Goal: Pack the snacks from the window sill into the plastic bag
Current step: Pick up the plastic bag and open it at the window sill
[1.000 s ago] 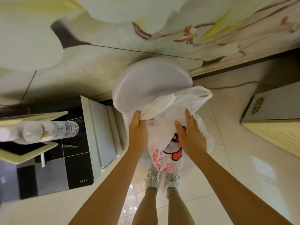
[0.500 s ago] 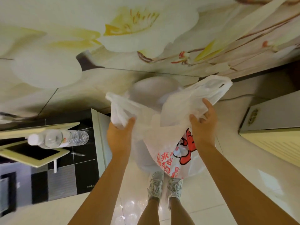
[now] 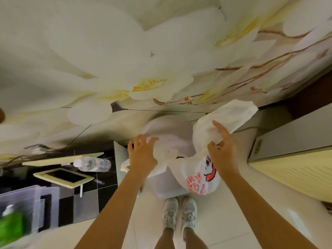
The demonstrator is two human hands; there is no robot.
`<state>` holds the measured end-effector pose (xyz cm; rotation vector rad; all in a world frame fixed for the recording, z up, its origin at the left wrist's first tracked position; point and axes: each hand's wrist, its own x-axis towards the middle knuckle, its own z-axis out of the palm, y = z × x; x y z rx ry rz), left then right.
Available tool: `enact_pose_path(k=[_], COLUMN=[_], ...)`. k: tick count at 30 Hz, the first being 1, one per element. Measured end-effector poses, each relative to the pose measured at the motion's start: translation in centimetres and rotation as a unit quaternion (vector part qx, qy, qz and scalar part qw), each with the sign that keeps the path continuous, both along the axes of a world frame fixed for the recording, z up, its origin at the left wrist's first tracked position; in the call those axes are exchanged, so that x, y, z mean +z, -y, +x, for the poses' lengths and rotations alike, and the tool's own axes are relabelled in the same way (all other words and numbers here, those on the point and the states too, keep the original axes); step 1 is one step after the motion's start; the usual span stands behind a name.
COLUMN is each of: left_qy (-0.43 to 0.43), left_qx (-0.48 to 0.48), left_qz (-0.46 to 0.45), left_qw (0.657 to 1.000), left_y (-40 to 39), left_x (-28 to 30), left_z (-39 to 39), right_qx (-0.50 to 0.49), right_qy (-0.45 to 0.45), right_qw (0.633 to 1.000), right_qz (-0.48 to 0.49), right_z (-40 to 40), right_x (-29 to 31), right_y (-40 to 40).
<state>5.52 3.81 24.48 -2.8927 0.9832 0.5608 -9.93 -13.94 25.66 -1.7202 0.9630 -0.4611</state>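
The thin white plastic bag with red print (image 3: 195, 173) has swung to the person's right since half a second ago. Then both hands held its mouth spread wide; now only the right hand (image 3: 222, 150) has it, its fingers (image 3: 218, 125) curled into the gathered upper rim, so that one loose flap stands up behind them. The left hand (image 3: 142, 155) has let go: its fingers are spread and fairly straight, resting on or just above the crumpled film on that side, gripping nothing that I can make out (the blur there hides whether they touch). The bag hangs in front of the pale round plastic stool (image 3: 167, 133), above the glossy tiled floor and the person's white trainers (image 3: 179, 216).

I judge the opening step half undone: the mouth has collapsed and must be spread again before anything goes in. No snacks or window sill show here, so the packing itself has not begun. A clear plastic water bottle (image 3: 92, 164) lies on a cream shelf (image 3: 62, 159) to the left.
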Motion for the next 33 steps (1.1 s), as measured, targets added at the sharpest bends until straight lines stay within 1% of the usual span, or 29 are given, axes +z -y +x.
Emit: enact_pose_path(k=[2, 4, 5, 7, 10, 11, 12, 13, 14, 15, 16, 17, 18, 19, 20, 21, 22, 23, 25, 27, 29, 31, 33], left_qy=[-0.088, -0.15, -0.168, -0.177, -0.188, -0.224, -0.275, -0.33, -0.359, -0.344, -0.348, -0.368, -0.451, -0.487, -0.496, -0.489, -0.48, -0.455, -0.422, -0.426, -0.424, -0.427, -0.432], left_qx=[-0.033, -0.079, -0.108, -0.144, -0.143, -0.117, -0.078, -0.048, -0.046, -0.058, -0.032, -0.021, 0.009, -0.012, -0.043, -0.074, -0.083, -0.084, -0.078, -0.076, -0.112, -0.154, -0.181], left_qz=[-0.012, -0.002, 0.02, 0.053, 0.083, 0.07, 0.027, -0.012, -0.052, -0.093, -0.167, -0.205, -0.244, -0.242, -0.248, -0.238, -0.248, -0.265, -0.317, -0.336, -0.347, -0.344, -0.345], left_qw=[0.995, 0.986, 0.98, 0.972, 0.968, 0.965, 0.958, 0.943, 0.931, 0.933, 0.922, 0.907, 0.859, 0.839, 0.831, 0.836, 0.837, 0.846, 0.846, 0.837, 0.829, 0.822, 0.814], left_y=[2.0, 3.9, 4.7, 5.5, 5.4, 5.6, 5.9, 6.2, 6.6, 6.6, 6.5, 6.4, 6.5, 6.4, 6.2, 5.8, 5.9, 6.0, 5.8, 5.4, 5.1, 4.8, 4.5], left_x=[1.0, 2.2, 2.9, 3.3, 3.6, 4.9, 5.7, 7.4, 8.8, 10.0, 10.5, 11.5, 13.0, 13.5, 13.6, 14.2, 13.9, 14.0, 15.0, 16.5, 17.6, 18.0, 18.5], left_z=[-1.1, -2.3, -3.1, -4.6, -6.6, -7.4, -8.4, -9.5, -10.6, -11.5, -12.4, -13.2, -14.0, -14.5, -15.1, -15.6, -15.8, -16.0, -16.3, -16.4, -16.5, -16.8, -17.3], right_qx=[0.015, 0.029, 0.032, 0.027, 0.007, 0.003, 0.0, -0.001, -0.003, -0.003, -0.003, -0.007, -0.015, -0.025, -0.036, -0.05, -0.064, -0.075, -0.098, -0.122, -0.13, -0.138, -0.158], right_qy=[0.011, 0.019, 0.024, 0.037, 0.065, 0.077, 0.089, 0.099, 0.108, 0.114, 0.114, 0.113, 0.113, 0.11, 0.104, 0.094, 0.083, 0.068, 0.041, 0.017, -0.04, -0.124, -0.155], right_qw=[1.0, 0.999, 0.999, 0.998, 0.997, 0.996, 0.995, 0.994, 0.993, 0.993, 0.993, 0.993, 0.993, 0.993, 0.992, 0.991, 0.99, 0.989, 0.983, 0.975, 0.963, 0.945, 0.943], right_qz=[0.0, -0.022, -0.03, -0.034, -0.044, -0.048, -0.051, -0.046, -0.036, -0.03, -0.031, -0.034, -0.037, -0.045, -0.059, -0.076, -0.093, -0.11, -0.147, -0.186, -0.234, -0.269, -0.247], right_z=[-0.6, -1.3, -1.7, -2.5, -3.8, -4.3, -4.7, -5.2, -5.6, -6.1, -6.5, -6.9, -7.2, -7.6, -7.9, -8.3, -8.7, -9.2, -10.4, -12.0, -13.8, -15.6, -17.5], right_x=[1.8, 3.7, 4.7, 6.7, 10.0, 10.9, 11.8, 12.6, 13.3, 13.9, 14.4, 14.9, 15.4, 16.0, 16.5, 17.2, 17.8, 18.4, 19.7, 20.7, 21.3, 21.2, 20.8], right_y=[-0.5, -0.8, -0.7, -0.6, -0.1, 0.1, 0.2, 0.3, 0.3, 0.2, 0.1, -0.1, -0.5, -0.9, -1.3, -1.8, -2.2, -2.5, -3.3, -4.4, -5.8, -7.6, -9.7])
